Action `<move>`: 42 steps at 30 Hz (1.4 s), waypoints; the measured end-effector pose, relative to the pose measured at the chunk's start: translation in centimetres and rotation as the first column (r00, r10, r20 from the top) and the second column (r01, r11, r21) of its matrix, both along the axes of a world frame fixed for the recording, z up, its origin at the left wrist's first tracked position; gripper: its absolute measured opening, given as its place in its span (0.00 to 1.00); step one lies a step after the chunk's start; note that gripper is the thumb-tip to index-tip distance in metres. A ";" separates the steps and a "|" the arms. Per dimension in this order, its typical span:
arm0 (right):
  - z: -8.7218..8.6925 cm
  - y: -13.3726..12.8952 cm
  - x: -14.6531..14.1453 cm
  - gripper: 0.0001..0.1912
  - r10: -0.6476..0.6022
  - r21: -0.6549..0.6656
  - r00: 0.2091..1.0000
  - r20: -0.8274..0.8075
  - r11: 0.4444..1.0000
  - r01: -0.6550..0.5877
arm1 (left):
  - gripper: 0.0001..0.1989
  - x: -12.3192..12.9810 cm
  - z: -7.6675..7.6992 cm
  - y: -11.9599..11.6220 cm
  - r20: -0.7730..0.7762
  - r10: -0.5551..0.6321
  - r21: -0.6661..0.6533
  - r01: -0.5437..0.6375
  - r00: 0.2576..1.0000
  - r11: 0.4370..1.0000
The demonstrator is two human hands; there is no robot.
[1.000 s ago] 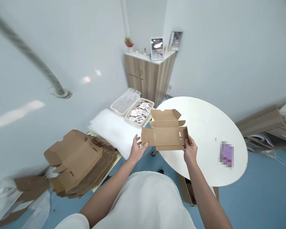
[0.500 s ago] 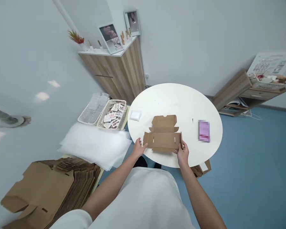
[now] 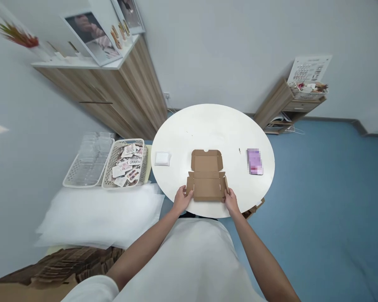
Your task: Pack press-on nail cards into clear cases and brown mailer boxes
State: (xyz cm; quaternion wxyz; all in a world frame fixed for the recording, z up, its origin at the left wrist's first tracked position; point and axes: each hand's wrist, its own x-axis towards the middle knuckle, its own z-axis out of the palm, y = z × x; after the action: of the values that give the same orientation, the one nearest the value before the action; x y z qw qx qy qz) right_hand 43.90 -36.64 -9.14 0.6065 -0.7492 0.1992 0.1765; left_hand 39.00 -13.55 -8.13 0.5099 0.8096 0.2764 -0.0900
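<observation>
On the round white table (image 3: 212, 121) a brown cardboard mailer box (image 3: 208, 187) lies unfolded, its lid panel spread toward the far side. My left hand (image 3: 182, 199) grips the box's left side flap between thumb and fingers. At the opposite end my right hand (image 3: 231, 201) is closed on the right side flap, which stands partly raised. Some of the right fingertips are hidden behind the cardboard. To the left of the box rests a small white packet (image 3: 162, 158). A purple item (image 3: 255, 161), blurred out, lies to the right.
Left of the table stand a white basket of printed cards (image 3: 126, 165) and a basket of clear plastic cases (image 3: 90, 161). White sheets (image 3: 103, 212) and stacked brown cardboard (image 3: 59, 264) lie nearer me. A wooden cabinet (image 3: 138, 88) stands behind.
My left hand has closed on the left flap, which now tilts upward. The right hand keeps its hold on the right flap. The view has swung, and the box now sits straighter before me.
</observation>
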 end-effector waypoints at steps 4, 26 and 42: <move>0.2 0.4 -0.5 0.26 0.072 -0.290 0.995 0.063 0.956 -0.051 | 0.32 -0.4 -0.1 -0.4 0.041 -0.067 0.030 0.066 0.997 0.997; 3.5 -0.9 5.6 0.32 0.105 -0.620 0.979 0.174 0.785 0.026 | 0.30 1.6 1.9 1.1 0.335 -0.515 0.405 0.373 0.789 0.835; 0.0 -0.3 15.0 0.15 0.236 -0.276 0.970 -0.064 0.930 -0.245 | 0.19 2.1 1.9 -1.6 0.032 -0.661 0.358 0.609 0.749 0.708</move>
State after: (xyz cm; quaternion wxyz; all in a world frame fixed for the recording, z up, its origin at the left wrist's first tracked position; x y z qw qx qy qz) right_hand 58.86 -36.96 -9.15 0.4647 -0.8438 0.1379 0.2303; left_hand 41.07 -15.14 -6.19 0.3271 0.9318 -0.0504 -0.1493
